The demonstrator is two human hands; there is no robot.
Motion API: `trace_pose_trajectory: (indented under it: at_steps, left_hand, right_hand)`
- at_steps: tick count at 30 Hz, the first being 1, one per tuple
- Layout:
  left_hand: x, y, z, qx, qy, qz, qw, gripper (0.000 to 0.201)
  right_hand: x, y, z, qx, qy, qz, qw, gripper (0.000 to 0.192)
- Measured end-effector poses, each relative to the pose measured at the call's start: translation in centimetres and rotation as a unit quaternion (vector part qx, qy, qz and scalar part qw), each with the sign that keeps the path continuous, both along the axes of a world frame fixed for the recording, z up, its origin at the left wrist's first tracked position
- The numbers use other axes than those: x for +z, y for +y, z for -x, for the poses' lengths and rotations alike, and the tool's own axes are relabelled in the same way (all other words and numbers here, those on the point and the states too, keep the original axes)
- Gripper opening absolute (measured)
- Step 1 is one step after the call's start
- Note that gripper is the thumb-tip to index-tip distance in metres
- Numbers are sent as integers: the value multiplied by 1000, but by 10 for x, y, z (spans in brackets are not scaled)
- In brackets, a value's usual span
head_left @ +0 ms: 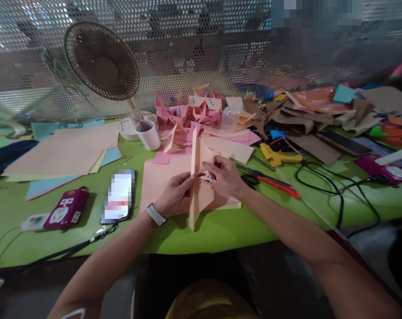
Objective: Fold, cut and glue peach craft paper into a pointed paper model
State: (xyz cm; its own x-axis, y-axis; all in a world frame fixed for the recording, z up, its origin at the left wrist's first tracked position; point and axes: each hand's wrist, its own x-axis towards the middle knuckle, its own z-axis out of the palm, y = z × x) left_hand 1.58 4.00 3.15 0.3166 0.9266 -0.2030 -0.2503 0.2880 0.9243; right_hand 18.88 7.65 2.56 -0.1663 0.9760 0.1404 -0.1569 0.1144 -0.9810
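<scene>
A folded peach paper piece (194, 195) stands on edge in front of me, a long narrow strip with wider flaps on its right side. My left hand (179, 188) pinches its left edge between thumb and fingers, a pale watch on the wrist. My right hand (224, 173) is closed at the cut-out on the paper's right flap, where small blue dots show; its fingertips partly hide the paper. Beneath both hands lies a stack of peach sheets (157, 186) on the green table.
A white cup (148, 135) and a fan (103, 62) stand behind on the left. Pink folded papers (187, 110) are heaped at the back. A yellow glue gun (279, 156), a red cutter (280, 187) and black scissors (250, 177) lie right; a phone (118, 195) and purple power strip (67, 208) lie left.
</scene>
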Motion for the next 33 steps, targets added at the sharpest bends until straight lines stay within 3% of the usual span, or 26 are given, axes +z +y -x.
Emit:
trace_pose_trajectory:
  at_steps: [6, 9, 11, 13, 16, 18, 21, 28, 33]
  left_hand:
    - [1, 0, -5, -3, -36, -9, 999, 34]
    - [0, 3, -3, 35, -50, -1, 998, 32]
    - [-1, 6, 1, 61, -59, 7, 996, 32]
    - [-1, 8, 5, 77, -74, 8, 994, 31]
    - [0, 11, 9, 96, -112, 2, 989, 26]
    - [1, 11, 9, 103, -136, 3, 985, 23]
    - [1, 10, 7, 100, -153, 16, 983, 20]
    - [1, 5, 6, 81, -139, 43, 986, 31]
    - [3, 0, 8, 79, -127, 52, 987, 42]
  right_hand:
    - [4, 2, 0, -8, -68, -29, 997, 41]
    - [5, 1, -5, -71, -166, -157, 971, 27]
    - [7, 0, -11, -71, -254, -309, 914, 43]
    - [8, -3, -15, 13, -339, -435, 834, 68]
    - [9, -7, -17, 141, -414, -514, 738, 85]
    - [9, -10, -16, 160, -442, -530, 706, 83]
    - [8, -14, -14, 131, -459, -566, 672, 69]
    - [6, -21, -6, 101, -434, -648, 618, 38]
    - [5, -21, -5, 115, -399, -648, 639, 26]
